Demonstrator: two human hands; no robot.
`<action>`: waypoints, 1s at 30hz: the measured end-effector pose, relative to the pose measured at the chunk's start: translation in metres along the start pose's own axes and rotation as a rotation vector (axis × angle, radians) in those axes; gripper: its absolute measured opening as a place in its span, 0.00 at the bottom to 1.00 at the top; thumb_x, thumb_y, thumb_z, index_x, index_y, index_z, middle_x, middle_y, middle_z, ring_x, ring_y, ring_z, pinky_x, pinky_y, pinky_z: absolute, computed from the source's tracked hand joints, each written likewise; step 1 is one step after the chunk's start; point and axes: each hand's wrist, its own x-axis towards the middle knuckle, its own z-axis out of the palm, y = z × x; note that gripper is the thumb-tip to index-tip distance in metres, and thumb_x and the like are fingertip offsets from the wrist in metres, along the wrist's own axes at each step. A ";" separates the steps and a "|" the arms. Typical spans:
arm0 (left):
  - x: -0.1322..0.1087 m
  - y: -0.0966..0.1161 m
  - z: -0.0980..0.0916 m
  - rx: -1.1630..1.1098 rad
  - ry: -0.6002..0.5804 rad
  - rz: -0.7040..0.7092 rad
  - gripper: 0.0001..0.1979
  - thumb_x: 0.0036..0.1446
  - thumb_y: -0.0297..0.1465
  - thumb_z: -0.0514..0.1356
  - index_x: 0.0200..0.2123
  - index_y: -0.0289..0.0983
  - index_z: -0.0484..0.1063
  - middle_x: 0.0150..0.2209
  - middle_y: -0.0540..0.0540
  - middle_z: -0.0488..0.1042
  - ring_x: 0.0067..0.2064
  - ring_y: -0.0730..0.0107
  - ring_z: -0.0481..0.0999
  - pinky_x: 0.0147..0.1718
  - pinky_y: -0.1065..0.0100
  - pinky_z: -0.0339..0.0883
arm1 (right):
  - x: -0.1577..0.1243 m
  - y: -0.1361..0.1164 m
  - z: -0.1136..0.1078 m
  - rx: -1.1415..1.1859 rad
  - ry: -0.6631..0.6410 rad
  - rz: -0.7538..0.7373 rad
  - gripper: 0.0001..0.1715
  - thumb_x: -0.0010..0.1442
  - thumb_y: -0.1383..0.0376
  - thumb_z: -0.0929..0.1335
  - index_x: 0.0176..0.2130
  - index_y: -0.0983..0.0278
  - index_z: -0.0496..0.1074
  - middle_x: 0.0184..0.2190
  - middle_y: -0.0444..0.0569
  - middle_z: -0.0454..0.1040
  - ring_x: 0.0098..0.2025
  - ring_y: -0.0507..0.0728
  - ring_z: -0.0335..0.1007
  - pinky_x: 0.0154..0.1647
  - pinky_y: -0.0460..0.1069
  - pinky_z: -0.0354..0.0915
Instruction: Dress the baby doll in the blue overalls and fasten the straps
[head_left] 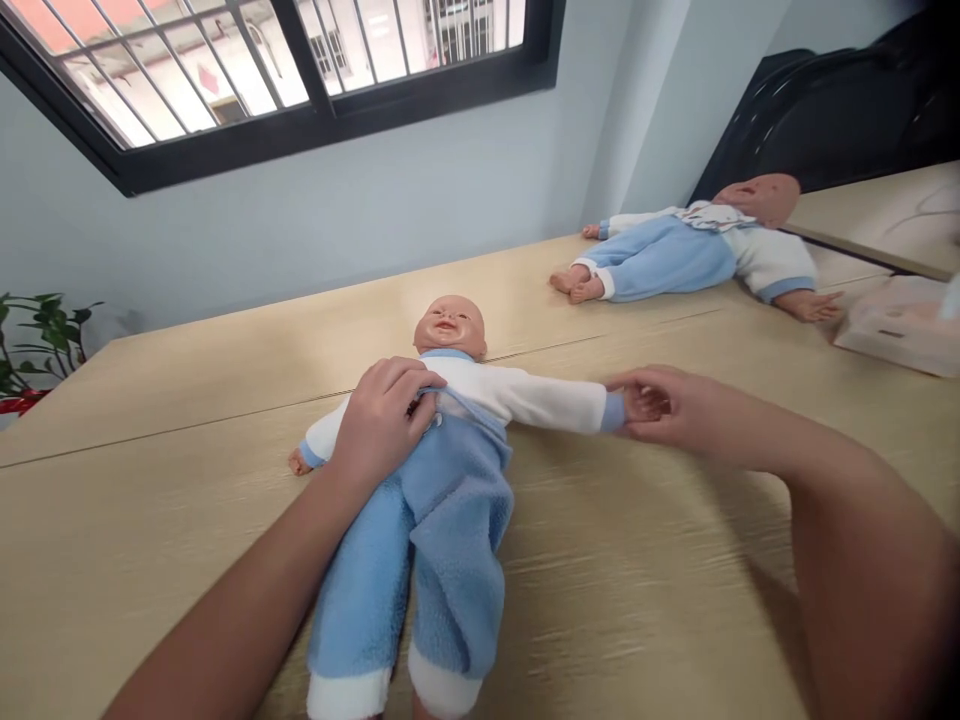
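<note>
A baby doll [450, 440] in a white top and blue fleece trousers lies on its back on the wooden table [637, 600], head toward the window. My left hand [382, 420] rests on its chest, fingers curled into the clothing. My right hand [660, 405] is closed around the doll's outstretched hand at the end of its white sleeve.
A second doll [690, 250] in the same clothes lies at the far right of the table. A tissue box [900, 325] sits beside it. A dark chair [840, 110] stands behind, a green plant [37, 340] at the left, and a barred window [300, 70] above.
</note>
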 end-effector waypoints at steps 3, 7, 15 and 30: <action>-0.005 0.000 0.004 0.074 0.065 -0.009 0.07 0.65 0.27 0.59 0.43 0.41 0.75 0.42 0.44 0.77 0.47 0.61 0.76 0.49 0.58 0.70 | 0.002 -0.009 -0.002 0.214 0.011 -0.001 0.34 0.54 0.50 0.77 0.57 0.54 0.74 0.50 0.52 0.80 0.48 0.66 0.78 0.46 0.59 0.74; -0.011 -0.002 0.005 0.055 0.170 0.000 0.06 0.64 0.26 0.60 0.41 0.42 0.75 0.41 0.45 0.77 0.46 0.62 0.77 0.49 0.57 0.72 | 0.007 -0.031 0.029 0.497 0.290 -0.087 0.39 0.58 0.50 0.74 0.64 0.55 0.65 0.57 0.53 0.75 0.54 0.64 0.75 0.54 0.60 0.73; -0.014 0.002 0.001 -0.085 0.289 0.064 0.05 0.63 0.27 0.63 0.38 0.44 0.75 0.39 0.48 0.80 0.42 0.65 0.79 0.45 0.59 0.74 | 0.036 -0.114 0.089 0.181 0.203 -0.381 0.26 0.65 0.63 0.69 0.61 0.58 0.66 0.57 0.55 0.74 0.57 0.65 0.71 0.58 0.60 0.66; -0.002 -0.009 0.000 -0.163 0.118 -0.009 0.09 0.65 0.28 0.58 0.36 0.43 0.78 0.43 0.47 0.80 0.46 0.65 0.78 0.48 0.59 0.72 | 0.060 -0.110 0.085 0.687 -0.397 -0.353 0.11 0.66 0.59 0.67 0.45 0.61 0.73 0.40 0.46 0.72 0.42 0.56 0.67 0.44 0.50 0.64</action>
